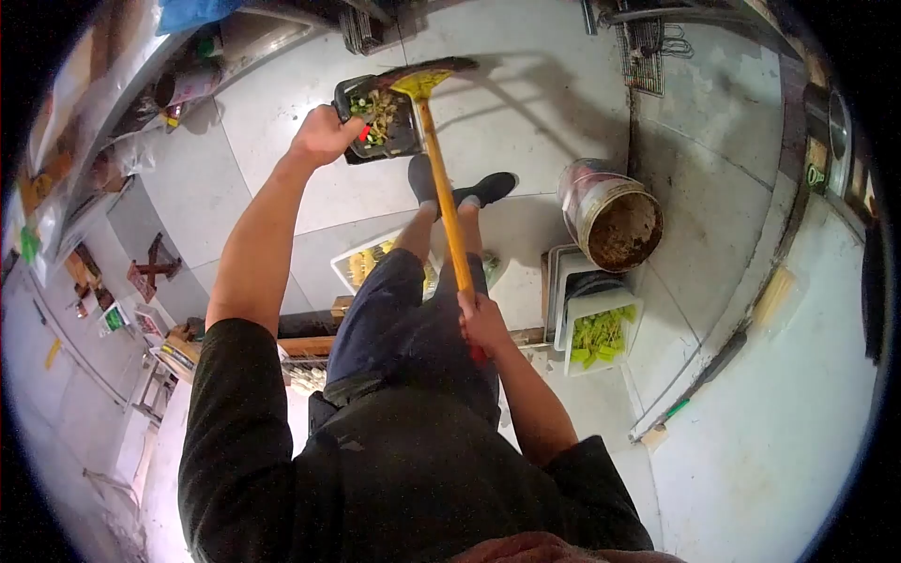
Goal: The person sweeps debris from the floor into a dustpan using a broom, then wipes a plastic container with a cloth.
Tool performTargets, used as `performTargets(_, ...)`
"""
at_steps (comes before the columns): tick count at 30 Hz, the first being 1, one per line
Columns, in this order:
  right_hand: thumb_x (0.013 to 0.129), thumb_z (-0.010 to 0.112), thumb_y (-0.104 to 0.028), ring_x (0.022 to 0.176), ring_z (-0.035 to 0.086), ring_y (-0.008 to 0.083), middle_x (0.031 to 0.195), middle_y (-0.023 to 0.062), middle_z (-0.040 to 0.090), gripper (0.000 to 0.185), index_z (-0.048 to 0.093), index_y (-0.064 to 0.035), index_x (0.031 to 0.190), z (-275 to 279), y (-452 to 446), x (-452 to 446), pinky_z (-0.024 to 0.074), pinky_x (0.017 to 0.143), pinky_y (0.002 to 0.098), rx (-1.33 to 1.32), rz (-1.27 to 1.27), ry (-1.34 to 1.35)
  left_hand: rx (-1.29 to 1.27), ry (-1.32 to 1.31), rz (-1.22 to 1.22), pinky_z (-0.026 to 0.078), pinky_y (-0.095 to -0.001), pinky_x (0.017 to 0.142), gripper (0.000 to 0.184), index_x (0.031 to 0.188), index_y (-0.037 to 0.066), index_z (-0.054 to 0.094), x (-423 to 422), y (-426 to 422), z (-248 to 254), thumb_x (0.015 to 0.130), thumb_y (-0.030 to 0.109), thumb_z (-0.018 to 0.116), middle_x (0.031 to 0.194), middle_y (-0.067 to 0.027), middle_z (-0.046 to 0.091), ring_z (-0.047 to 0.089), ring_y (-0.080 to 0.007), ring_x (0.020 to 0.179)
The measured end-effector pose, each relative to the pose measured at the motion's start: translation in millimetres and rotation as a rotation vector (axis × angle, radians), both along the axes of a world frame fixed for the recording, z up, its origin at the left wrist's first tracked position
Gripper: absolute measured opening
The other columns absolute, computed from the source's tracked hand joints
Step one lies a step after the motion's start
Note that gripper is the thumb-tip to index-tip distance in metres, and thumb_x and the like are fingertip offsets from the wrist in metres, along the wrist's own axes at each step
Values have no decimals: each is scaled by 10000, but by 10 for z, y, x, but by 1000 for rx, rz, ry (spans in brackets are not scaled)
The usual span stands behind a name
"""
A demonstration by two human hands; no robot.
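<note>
My left hand point(326, 137) is closed round the edge or handle of a black dustpan point(405, 141). Green, brown and red food scraps point(377, 113) lie inside it. My right hand point(482, 323) wraps round the lower part of a yellow broom handle point(441, 178). The broom head point(421, 83), yellow with dark bristles, reaches across the dustpan's far right corner. Whether the bristles touch the scraps, I cannot tell.
A dirty white bucket point(584, 202) stands to the right. Below it is a white tray of green vegetable pieces point(601, 340). Beside my legs sits a tray of yellow pieces point(361, 267). Wire racks point(641, 61) are at the far right, and a shelf point(127, 103) lines the left.
</note>
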State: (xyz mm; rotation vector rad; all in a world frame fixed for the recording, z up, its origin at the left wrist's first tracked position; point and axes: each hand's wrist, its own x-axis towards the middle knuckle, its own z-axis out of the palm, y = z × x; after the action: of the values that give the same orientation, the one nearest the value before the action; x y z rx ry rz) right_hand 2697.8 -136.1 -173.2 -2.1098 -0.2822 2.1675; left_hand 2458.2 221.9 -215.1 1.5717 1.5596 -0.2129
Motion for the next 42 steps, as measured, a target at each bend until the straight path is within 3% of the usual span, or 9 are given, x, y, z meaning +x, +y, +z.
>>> performTargets(3, 931, 504, -439, 479, 548, 192, 620, 85, 545, 444, 555, 2, 913, -69, -157, 204, 437, 458, 341, 103, 181, -202, -12, -28, -41, 477, -424, 652, 484, 766, -84, 616, -12, 30, 40, 763, 396, 562, 676, -280, 589, 616, -375, 674)
performTargets(7, 926, 491, -445, 571, 611, 301, 684, 168, 609, 487, 568, 34, 881, -186, -93, 175, 482, 562, 394, 198, 445, -447, 77, -92, -6, 394, -392, 480, 416, 660, -75, 565, -52, -35, -19, 801, 316, 586, 490, -136, 456, 456, -174, 487)
performTargets(8, 921, 497, -431, 620, 617, 347, 713, 196, 621, 481, 574, 41, 871, -277, -158, 88, 487, 604, 413, 262, 419, -443, 126, -127, -32, 401, -396, 494, 408, 664, -72, 563, -35, -69, -21, 794, 314, 585, 505, -151, 480, 461, -194, 491)
performTargets(12, 927, 493, -452, 582, 623, 292, 653, 150, 610, 479, 577, 17, 879, -236, -147, -87, 480, 557, 400, 166, 245, -115, 56, -76, -56, 411, -399, 509, 395, 682, -75, 564, -19, -124, -13, 783, 305, 593, 537, -187, 509, 475, -222, 499)
performTargets(18, 937, 451, -506, 561, 623, 271, 639, 134, 600, 543, 563, 24, 896, 110, -173, 287, 477, 540, 387, 156, 366, -303, 34, -128, -39, 383, -377, 485, 383, 676, -73, 574, -295, -92, -197, 806, 287, 590, 513, -88, 447, 434, -150, 515)
performTargets(24, 923, 473, -468, 958, 585, 451, 983, 281, 623, 539, 573, 53, 1015, -51, 41, 250, 470, 803, 491, 13, 453, -350, 25, -122, -48, 382, -368, 485, 384, 663, -73, 571, -255, -129, -10, 807, 283, 587, 504, -88, 435, 420, -142, 512)
performTargets(30, 922, 473, -475, 939, 590, 453, 984, 282, 623, 545, 577, 49, 1028, 152, 123, 345, 470, 801, 494, 39, 384, -330, 34, -148, -50, 383, -360, 486, 356, 660, -74, 568, -308, -158, -185, 798, 253, 589, 510, -72, 445, 420, -129, 523)
performTargets(37, 942, 488, -397, 529, 604, 232, 672, 123, 599, 425, 569, 19, 913, -360, -302, 187, 467, 499, 367, 199, 356, -327, 67, -160, -6, 384, -356, 493, 342, 679, -73, 575, -151, -131, -6, 792, 250, 591, 531, -66, 467, 429, -127, 536)
performTargets(42, 940, 479, -410, 683, 622, 324, 744, 180, 621, 440, 572, 20, 934, -344, -195, 180, 479, 613, 432, 219, 291, -221, 65, -71, -72, 396, -391, 497, 398, 695, -92, 578, -82, -55, 22, 793, 294, 582, 514, -144, 470, 454, -168, 513)
